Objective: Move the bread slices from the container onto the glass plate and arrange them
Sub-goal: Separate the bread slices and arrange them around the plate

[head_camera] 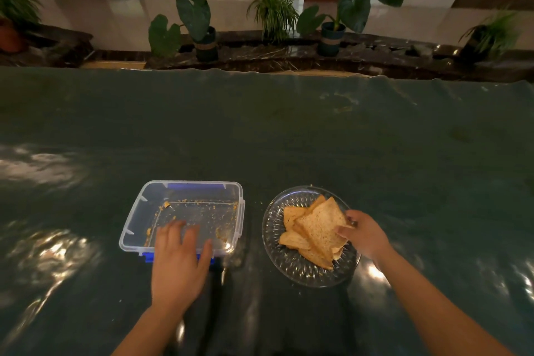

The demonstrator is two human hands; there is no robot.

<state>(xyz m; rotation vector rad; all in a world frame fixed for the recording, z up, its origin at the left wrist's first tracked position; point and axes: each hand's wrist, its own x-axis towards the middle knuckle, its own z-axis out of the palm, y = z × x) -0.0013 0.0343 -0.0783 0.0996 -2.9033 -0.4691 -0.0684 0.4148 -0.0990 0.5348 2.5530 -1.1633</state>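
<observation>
Bread slices (315, 230) lie in a loose overlapping heap on the glass plate (274, 228), to my right on the table. The topmost slice is tilted, its right edge raised off the pile. My right hand (365, 233) pinches that raised edge — thumb on the near side, fingers on the far side, closed on the bread. The slices beneath fan out toward the near and left parts of the plate; I cannot count them with certainty. The plate is clear, patterned, and round, and a few crumbs lie on its near rim.

The container (185, 218) stands just left of the plate, close to it but not touching. It is a clear plastic box with blue latches (148, 257) at its near and far sides, lid off. No whole slice is in it — only crumbs and a few small crust fragments (166, 204) scattered over its floor, thickest along the far edge. My left hand (180, 260) rests over the container's near rim, fingers spread and apart, gripping nothing; the fingertips reach inside the box.

Both items sit on a dark green glossy covering (289, 139) with bright reflections at left and near right. Beyond the table's far edge stand potted plants (196, 9) on a dark stone ledge (260, 55).
</observation>
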